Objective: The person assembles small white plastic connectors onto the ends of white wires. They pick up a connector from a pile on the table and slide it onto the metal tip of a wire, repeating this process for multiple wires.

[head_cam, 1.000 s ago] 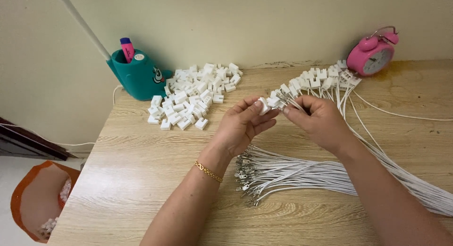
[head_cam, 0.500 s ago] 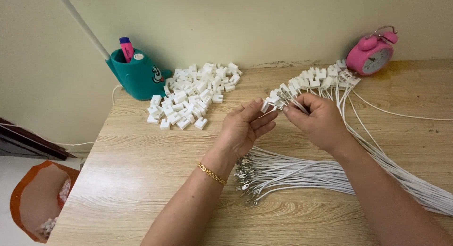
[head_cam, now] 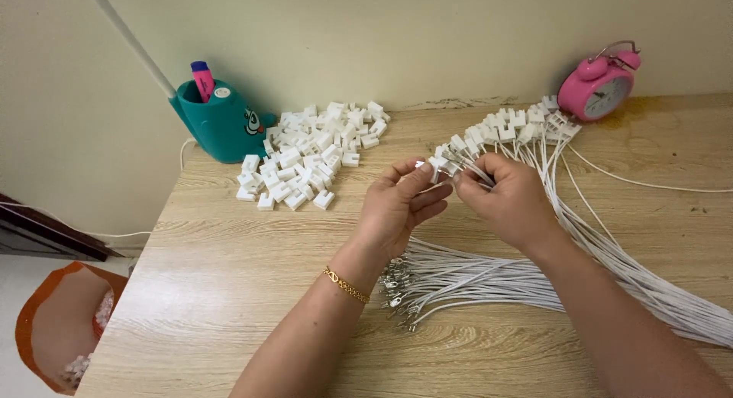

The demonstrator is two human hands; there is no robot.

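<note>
While both forearms reach in from the bottom of the view, a bundle of white wires (head_cam: 489, 279) lies nearest on the wooden table (head_cam: 229, 291), its bare metal terminals (head_cam: 397, 287) fanned out just beside the left wrist, which wears a thin gold bracelet (head_cam: 345, 284). Above that, the two hands meet over the middle of the table. The left hand (head_cam: 397, 207) pinches a small white plastic connector (head_cam: 437, 166) between thumb and fingertips, the other fingers loosely curled. The right hand (head_cam: 508, 199) is closed around the end of one white wire, pinching it just right of the connector; wire end and connector look to be touching, though the fingers hide the joint. The wire's length runs away to the right, so its tip points left toward the connector, and both hands are equally close to it. Beyond the right hand, a row of wires already fitted with connectors (head_cam: 508, 127) curves back. Farther left sits a heap of loose white connectors (head_cam: 313, 150), then a teal pen holder (head_cam: 221, 123) with a pink marker (head_cam: 203, 79). At the far right, against the wall, stands a pink alarm clock (head_cam: 599, 85). Off the table's lower left, an orange bag (head_cam: 53, 337) holds small white pieces.
</note>
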